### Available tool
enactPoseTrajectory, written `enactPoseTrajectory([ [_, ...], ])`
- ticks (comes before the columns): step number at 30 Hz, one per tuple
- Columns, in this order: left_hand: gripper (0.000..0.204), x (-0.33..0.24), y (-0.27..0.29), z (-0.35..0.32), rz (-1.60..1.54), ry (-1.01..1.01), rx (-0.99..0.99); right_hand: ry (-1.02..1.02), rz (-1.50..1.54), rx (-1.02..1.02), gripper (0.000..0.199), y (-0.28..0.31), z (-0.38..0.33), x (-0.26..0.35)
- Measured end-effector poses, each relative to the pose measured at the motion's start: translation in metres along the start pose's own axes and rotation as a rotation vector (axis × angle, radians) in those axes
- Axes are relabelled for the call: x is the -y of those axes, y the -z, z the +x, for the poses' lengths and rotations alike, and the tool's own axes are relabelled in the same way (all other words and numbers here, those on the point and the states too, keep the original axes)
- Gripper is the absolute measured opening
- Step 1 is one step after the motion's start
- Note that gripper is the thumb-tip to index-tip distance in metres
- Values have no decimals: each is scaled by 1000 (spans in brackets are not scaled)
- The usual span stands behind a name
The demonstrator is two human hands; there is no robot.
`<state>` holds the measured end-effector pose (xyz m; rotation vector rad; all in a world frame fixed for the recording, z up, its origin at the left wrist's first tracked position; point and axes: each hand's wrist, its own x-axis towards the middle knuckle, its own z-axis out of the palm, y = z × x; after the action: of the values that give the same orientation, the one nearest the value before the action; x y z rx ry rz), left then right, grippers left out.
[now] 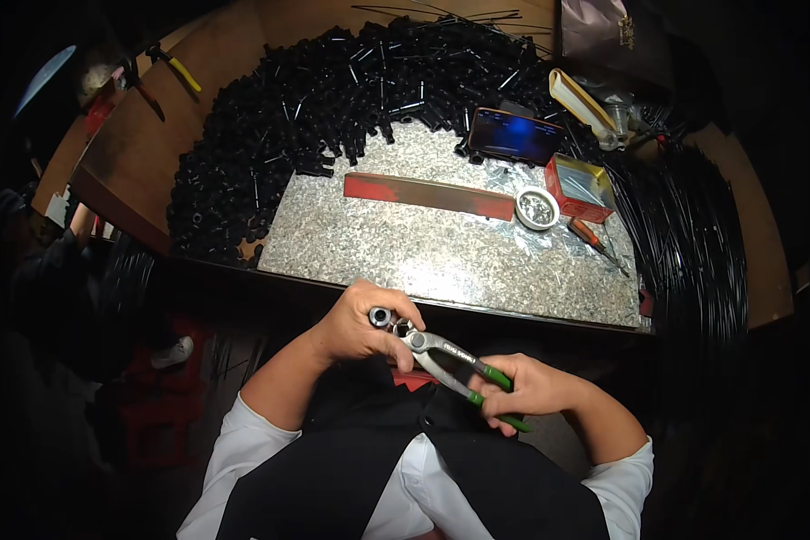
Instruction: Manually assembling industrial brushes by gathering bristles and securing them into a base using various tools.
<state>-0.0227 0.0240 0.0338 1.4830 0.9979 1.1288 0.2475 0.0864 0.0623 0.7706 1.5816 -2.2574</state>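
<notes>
My left hand, closed in front of my body below the table's edge, grips a small dark tubular part. Its round open end, with a pale ring, points up. Green-handled pincers are in my right hand, whose fingers wrap the grips. The jaws of the pincers reach the left hand's fingers, right beside the tubular part. What the jaws close on, if anything, is mostly hidden by the fingers and thumb.
A heap of black tubular pieces covers the table's back and left. On the speckled slab lie a red-edged bar, a white bowl of small metal bits, a red box, a screwdriver and a phone. Black rods hang at right.
</notes>
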Motion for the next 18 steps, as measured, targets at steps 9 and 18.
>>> enactPoseTrajectory([
  [9,71,-10,3,3,53,-26,-156,848,-1443,-874,37,5,6,-7],
  [18,51,4,2,6,112,-103,-76,258,-723,-298,56,7,6,3],
])
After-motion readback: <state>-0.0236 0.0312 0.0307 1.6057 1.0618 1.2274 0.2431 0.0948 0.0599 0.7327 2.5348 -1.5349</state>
